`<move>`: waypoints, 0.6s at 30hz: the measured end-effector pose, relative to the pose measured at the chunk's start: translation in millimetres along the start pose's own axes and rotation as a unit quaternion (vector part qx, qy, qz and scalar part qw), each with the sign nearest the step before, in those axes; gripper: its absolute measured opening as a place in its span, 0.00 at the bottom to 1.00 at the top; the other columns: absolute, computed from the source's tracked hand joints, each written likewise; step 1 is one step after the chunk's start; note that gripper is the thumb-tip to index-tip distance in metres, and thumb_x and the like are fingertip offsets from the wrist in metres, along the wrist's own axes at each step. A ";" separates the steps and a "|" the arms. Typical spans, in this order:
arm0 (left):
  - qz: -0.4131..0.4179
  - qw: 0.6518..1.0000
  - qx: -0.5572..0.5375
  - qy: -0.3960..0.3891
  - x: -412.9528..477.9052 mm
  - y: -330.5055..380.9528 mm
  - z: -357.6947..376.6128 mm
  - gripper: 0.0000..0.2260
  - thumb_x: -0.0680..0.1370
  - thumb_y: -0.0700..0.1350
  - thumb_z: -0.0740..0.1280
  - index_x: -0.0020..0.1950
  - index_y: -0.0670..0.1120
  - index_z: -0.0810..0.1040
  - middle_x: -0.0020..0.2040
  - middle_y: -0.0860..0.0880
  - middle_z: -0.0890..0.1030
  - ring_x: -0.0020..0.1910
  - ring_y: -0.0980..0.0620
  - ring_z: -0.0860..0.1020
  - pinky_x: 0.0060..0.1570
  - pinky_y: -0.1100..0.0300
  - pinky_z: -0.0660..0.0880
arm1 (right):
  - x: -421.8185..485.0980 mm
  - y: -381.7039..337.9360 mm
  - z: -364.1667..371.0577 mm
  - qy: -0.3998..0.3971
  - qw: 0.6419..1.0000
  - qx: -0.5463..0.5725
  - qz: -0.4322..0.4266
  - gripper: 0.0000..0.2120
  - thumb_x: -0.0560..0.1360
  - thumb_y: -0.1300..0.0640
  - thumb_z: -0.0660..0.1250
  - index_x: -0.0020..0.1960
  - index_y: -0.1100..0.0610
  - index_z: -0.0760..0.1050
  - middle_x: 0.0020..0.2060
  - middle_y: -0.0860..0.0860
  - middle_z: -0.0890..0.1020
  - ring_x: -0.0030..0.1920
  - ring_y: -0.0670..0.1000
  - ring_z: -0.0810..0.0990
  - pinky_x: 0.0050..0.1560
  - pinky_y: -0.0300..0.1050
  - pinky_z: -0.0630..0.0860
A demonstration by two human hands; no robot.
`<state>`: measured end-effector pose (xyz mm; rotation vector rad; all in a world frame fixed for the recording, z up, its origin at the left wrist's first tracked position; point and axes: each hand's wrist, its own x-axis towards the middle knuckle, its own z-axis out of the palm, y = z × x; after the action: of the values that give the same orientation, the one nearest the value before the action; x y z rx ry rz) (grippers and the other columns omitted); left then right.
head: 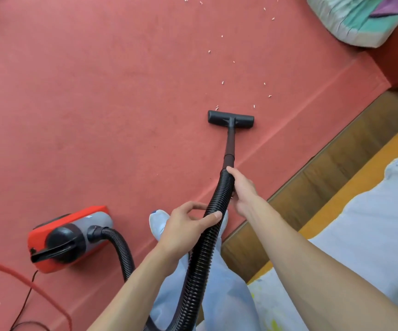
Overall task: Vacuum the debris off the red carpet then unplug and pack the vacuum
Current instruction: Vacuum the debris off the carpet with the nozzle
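Both hands' fingers are curling round the ribbed hose: the right hand is gripping near the wand, its far side hidden behind the hose, the left hand pinching lower down, arms outstretched. The floor nozzle is resting on the red carpet just short of white debris; the canister vacuum is sitting left.

My red-and-grey vacuum sits on the red carpet to my left. Its black ribbed hose loops up to the wand. The flat black floor head rests on the carpet, with white debris scattered just beyond it.
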<state>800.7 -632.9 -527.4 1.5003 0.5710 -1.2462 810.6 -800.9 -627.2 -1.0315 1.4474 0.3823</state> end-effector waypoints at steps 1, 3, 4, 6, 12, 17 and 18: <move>0.000 1.000 -0.008 -0.009 2.4 3.0 0.1 0.14 0.74 0.49 0.76 0.58 0.48 0.79 0.40 0.44 0.87 0.34 0.49 0.84 0.34 0.58 0.79 | 3.2 -2.4 -2.9 -0.008 1.000 0.007 -0.005 0.15 0.74 0.51 0.71 0.54 0.61 0.77 0.38 0.54 0.79 0.35 0.51 0.76 0.42 0.47 0.74; 0.000 0.999 -0.012 -0.030 5.9 8.9 0.7 0.15 0.74 0.49 0.76 0.58 0.47 0.79 0.39 0.44 0.87 0.34 0.50 0.83 0.32 0.59 0.78 | 7.6 -5.5 -7.8 -0.034 0.999 0.026 -0.001 0.15 0.74 0.49 0.72 0.53 0.60 0.78 0.37 0.53 0.79 0.36 0.51 0.77 0.41 0.47 0.75; 0.000 0.999 -0.009 -0.039 7.0 12.2 1.1 0.16 0.74 0.49 0.76 0.58 0.47 0.79 0.38 0.46 0.86 0.34 0.51 0.83 0.32 0.59 0.77 | 8.7 -6.7 -9.6 -0.051 0.998 0.037 0.006 0.15 0.74 0.48 0.71 0.52 0.59 0.78 0.36 0.52 0.78 0.35 0.51 0.76 0.40 0.46 0.76; -0.003 0.998 0.000 -0.055 6.9 21.4 0.1 0.17 0.74 0.50 0.77 0.58 0.46 0.78 0.36 0.48 0.86 0.32 0.53 0.82 0.32 0.59 0.76 | 8.0 -9.2 -10.6 -0.080 0.995 0.056 0.023 0.15 0.75 0.47 0.69 0.52 0.58 0.76 0.34 0.51 0.76 0.33 0.49 0.75 0.35 0.44 0.75; 0.030 0.995 0.011 -0.099 -4.8 60.6 -18.3 0.21 0.70 0.49 0.79 0.57 0.42 0.78 0.41 0.44 0.85 0.35 0.48 0.82 0.44 0.43 0.80 | 1.8 -29.4 -14.0 -0.122 0.991 0.062 0.015 0.14 0.70 0.49 0.70 0.49 0.58 0.75 0.36 0.53 0.77 0.34 0.50 0.75 0.45 0.48 0.74; 0.046 0.986 0.032 -0.155 -15.7 73.3 -36.6 0.23 0.69 0.49 0.80 0.56 0.41 0.77 0.40 0.45 0.85 0.37 0.46 0.83 0.47 0.36 0.78 | -9.9 -48.1 -21.2 -0.128 0.990 -0.064 0.018 0.23 0.59 0.47 0.74 0.50 0.56 0.76 0.45 0.57 0.72 0.46 0.55 0.69 0.43 0.48 0.69; 0.044 0.986 0.029 -0.157 -16.2 72.6 -37.5 0.22 0.70 0.49 0.80 0.57 0.40 0.77 0.40 0.45 0.85 0.37 0.47 0.83 0.45 0.42 0.78 | -10.0 -49.1 -20.3 -0.128 0.989 -0.079 0.015 0.23 0.59 0.47 0.74 0.51 0.56 0.76 0.45 0.57 0.72 0.46 0.54 0.69 0.43 0.48 0.69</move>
<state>871.9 -618.8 -486.5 1.3250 0.2598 -1.4044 834.0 -839.4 -597.3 -1.0451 1.2183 0.6361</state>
